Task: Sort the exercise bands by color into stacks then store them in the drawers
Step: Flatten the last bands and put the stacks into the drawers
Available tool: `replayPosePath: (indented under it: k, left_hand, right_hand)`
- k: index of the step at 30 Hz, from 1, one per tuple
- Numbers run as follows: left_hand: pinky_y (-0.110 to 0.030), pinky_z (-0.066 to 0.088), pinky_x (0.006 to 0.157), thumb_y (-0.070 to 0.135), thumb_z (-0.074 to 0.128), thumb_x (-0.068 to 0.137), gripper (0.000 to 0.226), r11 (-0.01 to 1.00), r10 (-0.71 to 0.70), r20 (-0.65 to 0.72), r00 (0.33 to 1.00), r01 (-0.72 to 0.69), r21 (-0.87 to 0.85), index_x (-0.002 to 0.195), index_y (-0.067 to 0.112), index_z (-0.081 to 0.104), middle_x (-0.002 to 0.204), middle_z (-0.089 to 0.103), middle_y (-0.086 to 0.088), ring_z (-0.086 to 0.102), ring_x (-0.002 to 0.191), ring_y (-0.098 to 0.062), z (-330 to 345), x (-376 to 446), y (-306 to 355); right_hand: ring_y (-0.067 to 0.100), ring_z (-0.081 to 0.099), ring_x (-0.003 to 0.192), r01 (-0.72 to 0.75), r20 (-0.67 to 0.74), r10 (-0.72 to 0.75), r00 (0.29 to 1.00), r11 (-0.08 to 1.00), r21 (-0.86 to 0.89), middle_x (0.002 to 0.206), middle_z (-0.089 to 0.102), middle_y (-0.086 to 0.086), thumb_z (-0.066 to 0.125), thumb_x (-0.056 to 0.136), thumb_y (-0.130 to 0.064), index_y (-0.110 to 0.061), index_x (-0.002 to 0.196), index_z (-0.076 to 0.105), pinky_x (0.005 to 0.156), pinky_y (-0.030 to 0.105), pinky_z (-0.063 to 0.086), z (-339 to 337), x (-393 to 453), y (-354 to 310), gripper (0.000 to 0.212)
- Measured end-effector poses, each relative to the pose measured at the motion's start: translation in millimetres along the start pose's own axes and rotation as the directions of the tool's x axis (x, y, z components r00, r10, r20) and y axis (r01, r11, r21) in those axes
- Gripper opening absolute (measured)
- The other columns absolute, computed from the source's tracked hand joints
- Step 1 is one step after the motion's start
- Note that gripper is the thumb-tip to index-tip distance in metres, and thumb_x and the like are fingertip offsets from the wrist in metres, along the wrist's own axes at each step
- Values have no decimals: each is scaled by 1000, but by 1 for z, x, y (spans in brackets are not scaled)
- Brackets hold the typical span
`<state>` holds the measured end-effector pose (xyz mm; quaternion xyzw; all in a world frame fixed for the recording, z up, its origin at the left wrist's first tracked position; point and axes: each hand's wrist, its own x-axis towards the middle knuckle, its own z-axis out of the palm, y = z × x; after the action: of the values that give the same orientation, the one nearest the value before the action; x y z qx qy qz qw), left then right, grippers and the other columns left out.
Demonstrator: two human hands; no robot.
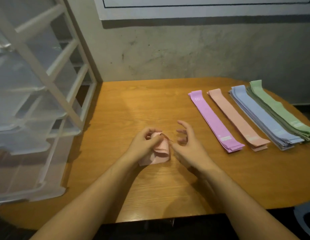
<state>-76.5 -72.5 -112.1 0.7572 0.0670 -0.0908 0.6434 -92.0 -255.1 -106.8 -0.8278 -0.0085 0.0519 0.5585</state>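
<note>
Four stacks: purple stack [215, 121], peach stack [237, 119], blue stack [262, 116] and green stack [280, 110] lie side by side, flat, at the far right of the table [133, 104].
Loose band: a crumpled peach band [159, 153] sits near the middle of the table, between the two hands.
Left hand: left hand [145, 142] has fingers curled round the upper end of the loose band, pinching it.
Right hand: right hand [187, 144] hovers just beside the band, fingers loosely spread; its thumb seems to touch the fabric, though motion blur makes that uncertain.
Handling: likely light, soft and stretchy, it flops and folds on itself; best taken at both ends and pulled straight before laying on the peach stack.
Surface: smooth wood-grain tabletop with a rounded edge.
Room: clear plastic drawers [29, 101] in a white frame stand at left; bare concrete wall [168, 49] behind.
</note>
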Motion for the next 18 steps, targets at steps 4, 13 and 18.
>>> replayPosePath:
  k: [4, 13, 18]
  left_hand:
    - [-26, 53, 76, 23, 59, 100, 19, 977, -27, 70, 997, 41, -209, 114, 10, 64, 109, 72, -8, 67, 89, -14, 2, -13, 12]
    - [-31, 51, 78, 26, 34, 109, 36, 958, 47, 224, 973, 20, -287, 131, 11, 58, 114, 73, -13, 68, 92, -22, 17, -37, 34]
    - [-25, 55, 66, 25, 37, 109, 33, 942, 50, 234, 971, 32, -335, 127, 8, 59, 108, 74, -17, 72, 85, -24, 29, -41, 42]
  right_hand:
    - [6, 63, 107, 11, 55, -20, 998, 988, 152, 133, 51, -19, 77, 86, -19, -47, 138, 42, 90, 25, 54, -1, -6, -9, 69]
    - [1, 63, 80, 86, -117, -55, 992, 956, 282, 88, 73, -6, 65, 96, -17, -17, 99, 72, 70, 16, 49, -19, -8, -32, 8]
    - [10, 60, 80, 19, -168, 52, 984, 917, 398, 85, 69, -6, 66, 95, -24, -19, 98, 72, 71, 29, 49, -34, -3, -40, 8]
